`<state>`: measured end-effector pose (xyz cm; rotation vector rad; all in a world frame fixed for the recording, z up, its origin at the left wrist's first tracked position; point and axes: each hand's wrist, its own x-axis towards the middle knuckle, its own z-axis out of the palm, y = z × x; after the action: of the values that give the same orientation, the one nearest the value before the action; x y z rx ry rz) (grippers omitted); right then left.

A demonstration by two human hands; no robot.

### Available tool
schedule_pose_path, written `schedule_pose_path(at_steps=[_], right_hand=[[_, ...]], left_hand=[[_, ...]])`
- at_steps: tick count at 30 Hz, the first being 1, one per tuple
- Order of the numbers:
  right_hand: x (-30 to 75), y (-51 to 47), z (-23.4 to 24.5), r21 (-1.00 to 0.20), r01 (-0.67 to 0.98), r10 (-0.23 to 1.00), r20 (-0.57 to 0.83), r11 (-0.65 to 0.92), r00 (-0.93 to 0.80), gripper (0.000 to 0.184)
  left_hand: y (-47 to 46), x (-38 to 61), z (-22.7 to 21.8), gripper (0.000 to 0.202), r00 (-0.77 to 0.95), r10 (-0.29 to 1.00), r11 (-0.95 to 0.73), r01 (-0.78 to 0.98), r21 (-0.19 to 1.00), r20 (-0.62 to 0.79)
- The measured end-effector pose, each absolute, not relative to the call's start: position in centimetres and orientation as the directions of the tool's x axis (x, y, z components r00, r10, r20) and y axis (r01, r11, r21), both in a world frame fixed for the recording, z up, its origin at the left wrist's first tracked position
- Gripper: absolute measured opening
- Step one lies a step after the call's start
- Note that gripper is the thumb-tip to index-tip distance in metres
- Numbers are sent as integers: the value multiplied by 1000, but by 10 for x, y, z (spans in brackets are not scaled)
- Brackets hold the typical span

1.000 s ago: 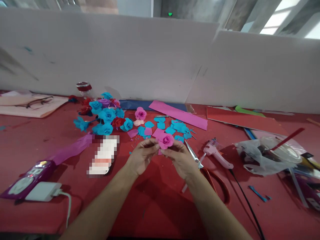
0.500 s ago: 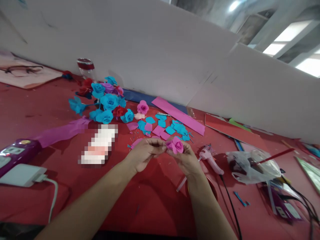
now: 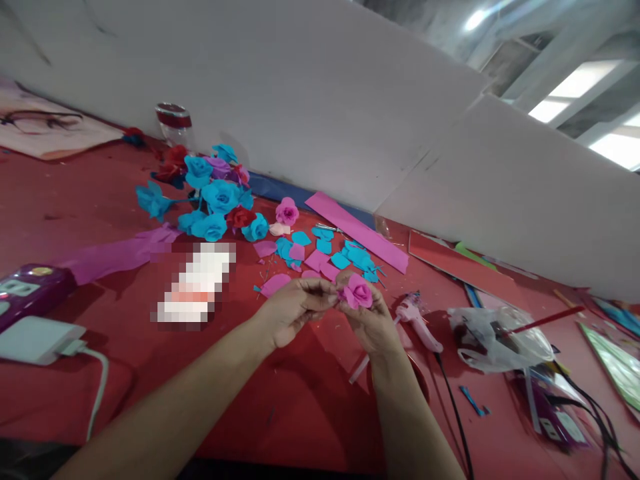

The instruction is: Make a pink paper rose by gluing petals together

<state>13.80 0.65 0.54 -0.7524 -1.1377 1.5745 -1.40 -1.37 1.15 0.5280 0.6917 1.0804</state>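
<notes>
A pink paper rose (image 3: pixel 359 291) is held up between my two hands over the red table. My left hand (image 3: pixel 295 307) pinches the flower's left side or base with thumb and fingertips. Behind and below the bloom, my right hand (image 3: pixel 373 323) closes its fingers on it; part of the grip is hidden by the petals. Just beyond the hands lie loose pink petals (image 3: pixel 317 260) and blue petals (image 3: pixel 356 253). A finished-looking pink flower (image 3: pixel 287 212) rests farther back. To the right of my right hand lies a pink glue gun (image 3: pixel 419 321) with a black cord.
A bunch of blue, red and purple paper flowers (image 3: pixel 220 197) stands at the back left near a lidded jar (image 3: pixel 174 127). Left are a purple power strip (image 3: pixel 33 290) and white charger (image 3: pixel 43 339). A plastic bag (image 3: pixel 500 340) sits right; a pink paper strip (image 3: pixel 357 230) lies behind.
The rose has turned slightly, its face tilting more toward the right. Both hands keep their hold, and the camera view has shifted a little.
</notes>
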Motion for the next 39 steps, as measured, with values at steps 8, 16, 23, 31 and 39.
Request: schedule_pose_path(at_steps=[8, 16, 23, 31, 39], right_hand=[[131, 5, -1, -936, -352, 976, 102, 29, -190, 31], [124, 3, 1, -954, -298, 964, 53, -28, -260, 23], [132, 4, 18, -883, -467, 945, 110, -49, -307, 27], [130, -6, 33, -860, -495, 936, 65, -124, -347, 15], [129, -8, 35, -873, -488, 955, 137, -10, -263, 4]], left_hand=[[-16, -7, 13, 16, 200, 945, 326, -613, 720, -258], [-16, -5, 8, 10, 104, 980, 197, -629, 752, -169], [-10, -14, 0, 12, 116, 992, 114, -599, 793, -55], [0, -23, -3, 11, 108, 990, -20, -525, 851, 90], [2, -20, -18, 10, 122, 987, -19, -543, 839, 102]])
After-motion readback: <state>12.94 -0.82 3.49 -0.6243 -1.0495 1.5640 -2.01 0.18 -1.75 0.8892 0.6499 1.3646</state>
